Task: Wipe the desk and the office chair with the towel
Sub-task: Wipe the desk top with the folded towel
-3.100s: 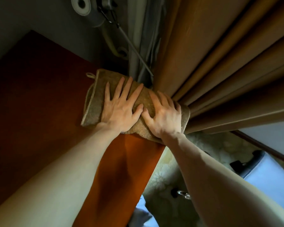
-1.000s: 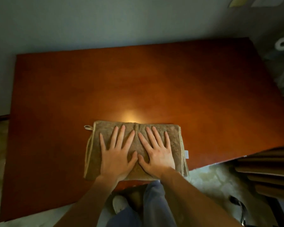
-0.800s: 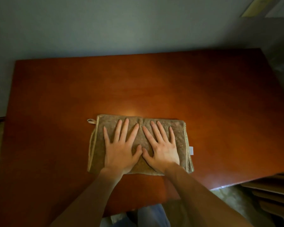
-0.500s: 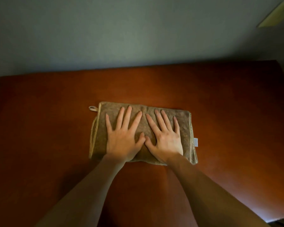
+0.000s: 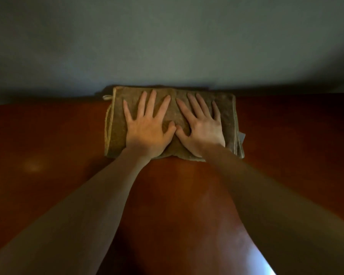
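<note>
While both bare forearms stretch out from the bottom of the view, here is how it stands, nearest first:

Desk (image 5: pixel 48 175): reddish-brown, glossy, filling the lower half of the view, with a bright patch of light at the near right corner and a faint glow on the left.

Arms: extended forward and converging, well out over the desk top.

Left hand (image 5: pixel 147 128): flat, palm down, fingers spread and straight, pressing on the left half of the towel, gripping nothing.

Right hand (image 5: pixel 202 130): same story, flat and splayed on the right half, thumb nearly touching the left thumb, no curl around the cloth.

Towel (image 5: pixel 228 118): brownish, folded into a thick rectangle with pale edging, lying on the desk at its far edge, right up against the wall; a small loop (image 5: pixel 107 97) pokes out at its far left corner.

Wall (image 5: pixel 167 40): plain grey, dim, rising directly behind the towel.
</note>
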`<state>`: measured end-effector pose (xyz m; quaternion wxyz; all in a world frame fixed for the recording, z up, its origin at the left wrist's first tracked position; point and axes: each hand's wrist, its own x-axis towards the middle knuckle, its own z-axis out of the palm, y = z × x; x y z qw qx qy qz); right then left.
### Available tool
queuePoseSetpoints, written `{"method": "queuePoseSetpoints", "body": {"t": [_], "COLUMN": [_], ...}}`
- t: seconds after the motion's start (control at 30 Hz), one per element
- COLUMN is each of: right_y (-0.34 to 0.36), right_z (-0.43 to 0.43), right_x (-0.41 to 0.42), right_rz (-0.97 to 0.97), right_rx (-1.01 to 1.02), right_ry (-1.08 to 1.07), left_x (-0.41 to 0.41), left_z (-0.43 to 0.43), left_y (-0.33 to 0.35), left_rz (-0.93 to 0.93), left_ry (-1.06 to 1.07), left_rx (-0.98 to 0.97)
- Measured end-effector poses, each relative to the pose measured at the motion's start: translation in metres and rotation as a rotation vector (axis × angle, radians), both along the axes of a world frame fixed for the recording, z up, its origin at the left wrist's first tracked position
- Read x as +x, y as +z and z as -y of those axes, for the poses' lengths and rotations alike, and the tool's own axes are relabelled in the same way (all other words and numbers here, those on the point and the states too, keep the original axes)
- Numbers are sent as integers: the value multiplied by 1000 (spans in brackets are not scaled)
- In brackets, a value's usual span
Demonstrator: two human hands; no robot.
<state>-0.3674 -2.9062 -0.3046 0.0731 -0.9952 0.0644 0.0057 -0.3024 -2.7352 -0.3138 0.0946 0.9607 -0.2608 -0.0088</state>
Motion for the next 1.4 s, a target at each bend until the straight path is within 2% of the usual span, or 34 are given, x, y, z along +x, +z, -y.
{"method": "queuePoseSetpoints", "body": {"t": [0.17, 0.4, 0.53, 0.73, 1.07, 1.23, 1.4], "right_y": [9, 11, 8, 9, 1, 4, 3], "right_z": [6, 4, -2, -32, -177, -268, -334], "right_x": [19, 7, -42, -141, -324, -373, -390], "right_rz": [-40, -70, -44, -63, -39, -76, -125], "right_rx": [-37, -43, -52, -49, -9, 25, 40], "right_ry": [22, 79, 137, 19, -299, -353, -294], "left_x": [13, -9, -51, -130, -257, -303, -328], "left_z": [6, -4, -18, -41, -153, -238, -310], "left_y": [5, 7, 8, 8, 6, 8, 4], "left_rz": [-33, -29, -13, 15, 21, -29, -36], "left_ry": [32, 35, -14, -133, -463, -503, -451], "left_rx": [23, 28, 29, 15, -2, 32, 60]}}
